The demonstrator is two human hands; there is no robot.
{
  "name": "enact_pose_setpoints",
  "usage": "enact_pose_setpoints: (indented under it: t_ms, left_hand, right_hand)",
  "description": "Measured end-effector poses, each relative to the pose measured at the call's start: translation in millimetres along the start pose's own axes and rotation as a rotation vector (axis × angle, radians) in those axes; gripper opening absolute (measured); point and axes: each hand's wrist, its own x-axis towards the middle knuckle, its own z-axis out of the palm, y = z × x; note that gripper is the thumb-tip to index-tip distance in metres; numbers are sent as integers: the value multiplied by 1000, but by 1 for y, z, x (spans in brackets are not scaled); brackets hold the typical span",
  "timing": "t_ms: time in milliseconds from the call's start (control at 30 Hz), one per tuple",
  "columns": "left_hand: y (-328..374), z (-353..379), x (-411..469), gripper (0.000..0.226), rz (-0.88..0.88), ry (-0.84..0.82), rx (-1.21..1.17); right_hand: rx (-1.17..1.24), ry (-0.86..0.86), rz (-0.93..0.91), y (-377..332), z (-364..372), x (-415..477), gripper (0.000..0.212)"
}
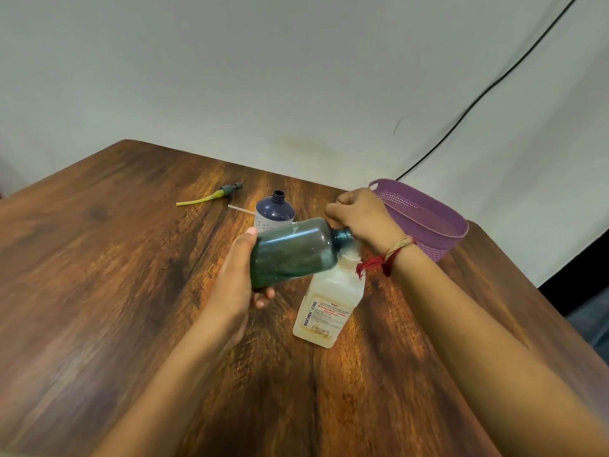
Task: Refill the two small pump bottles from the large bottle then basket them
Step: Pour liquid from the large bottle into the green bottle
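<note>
My left hand (234,285) grips the base of a translucent green small bottle (293,252), held on its side above the table with its uncapped neck pointing right. My right hand (359,216) is a curled fist just past that neck; whether it holds anything is hidden. Directly under the neck stands the large whitish bottle (329,305) with a red-lettered label. A dark purple small bottle (275,212) stands upright and uncapped behind the green one. A purple basket (438,225) sits at the back right.
A pump head with a yellow tube (227,191) lies on the wooden table (99,291) at the back left. A thin white tube (240,209) lies beside the purple bottle. A black cable (494,84) runs down the wall behind the basket.
</note>
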Motion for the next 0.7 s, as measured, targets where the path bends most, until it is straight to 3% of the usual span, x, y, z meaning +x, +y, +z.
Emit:
enact_pose_setpoints:
  t_ms: [100, 233, 500, 700]
  left_hand:
    - [1, 2, 0, 34, 16, -6, -7]
    - [-1, 2, 1, 34, 31, 17, 25]
    - [5, 0, 5, 28, 108, 7, 65]
    - [6, 1, 2, 26, 72, 16, 52]
  right_hand:
    - [-74, -26, -20, -6, -6, 4, 40]
    - [44, -34, 22, 4, -1, 2, 41]
    - [29, 28, -18, 4, -2, -1, 39]
    - [-16, -27, 1, 0, -4, 0, 39]
